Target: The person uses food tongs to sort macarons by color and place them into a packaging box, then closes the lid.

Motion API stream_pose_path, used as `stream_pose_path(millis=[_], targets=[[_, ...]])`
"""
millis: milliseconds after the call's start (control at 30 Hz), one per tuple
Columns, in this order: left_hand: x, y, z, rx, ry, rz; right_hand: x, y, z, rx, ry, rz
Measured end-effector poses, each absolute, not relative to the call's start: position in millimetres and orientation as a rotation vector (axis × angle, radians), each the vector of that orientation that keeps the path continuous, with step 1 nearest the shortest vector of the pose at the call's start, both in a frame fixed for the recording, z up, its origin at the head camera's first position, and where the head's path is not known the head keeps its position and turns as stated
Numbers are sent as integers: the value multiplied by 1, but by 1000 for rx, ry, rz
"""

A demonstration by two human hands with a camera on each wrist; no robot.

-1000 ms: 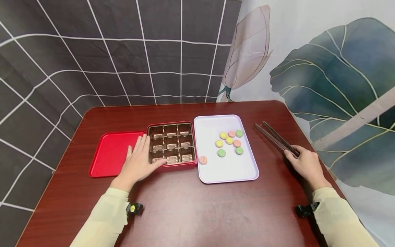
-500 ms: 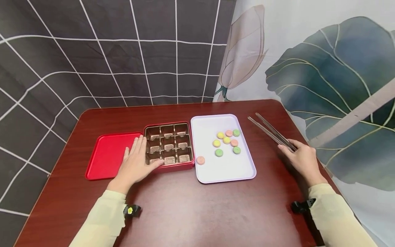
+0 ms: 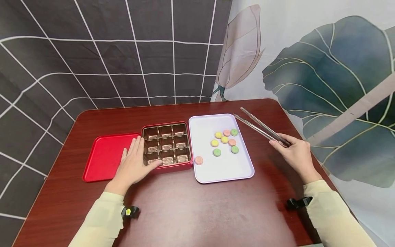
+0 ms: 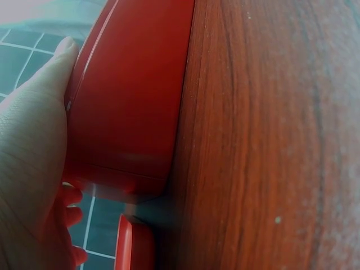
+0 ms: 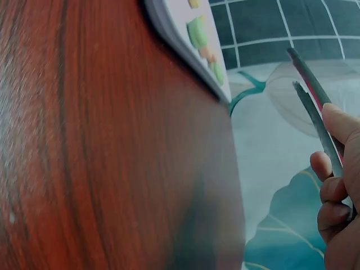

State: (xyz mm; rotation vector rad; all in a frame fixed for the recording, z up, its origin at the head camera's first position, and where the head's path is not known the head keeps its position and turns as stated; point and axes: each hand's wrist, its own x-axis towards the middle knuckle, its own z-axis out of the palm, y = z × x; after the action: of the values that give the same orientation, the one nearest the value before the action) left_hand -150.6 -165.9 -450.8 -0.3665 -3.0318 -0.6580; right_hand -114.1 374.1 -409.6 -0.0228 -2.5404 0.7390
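Table [image 3: 191,206]: R hand [image 3: 294,156] grips tongs [image 3: 260,128].

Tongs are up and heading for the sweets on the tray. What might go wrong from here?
The round sweets sit packed close, so the open tips of the tongs held by the right hand may knock neighbours aside. One pink sweet rests at the edge of the white tray and might roll off. The left hand presses only the near corner of the red tin, which may slide.
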Motion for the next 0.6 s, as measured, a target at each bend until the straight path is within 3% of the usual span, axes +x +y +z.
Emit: stream_pose_path(millis=[600], targets=[[-147,-166,-446,-329,-3028,-591,-116,345,-401,219,-2565,902]])
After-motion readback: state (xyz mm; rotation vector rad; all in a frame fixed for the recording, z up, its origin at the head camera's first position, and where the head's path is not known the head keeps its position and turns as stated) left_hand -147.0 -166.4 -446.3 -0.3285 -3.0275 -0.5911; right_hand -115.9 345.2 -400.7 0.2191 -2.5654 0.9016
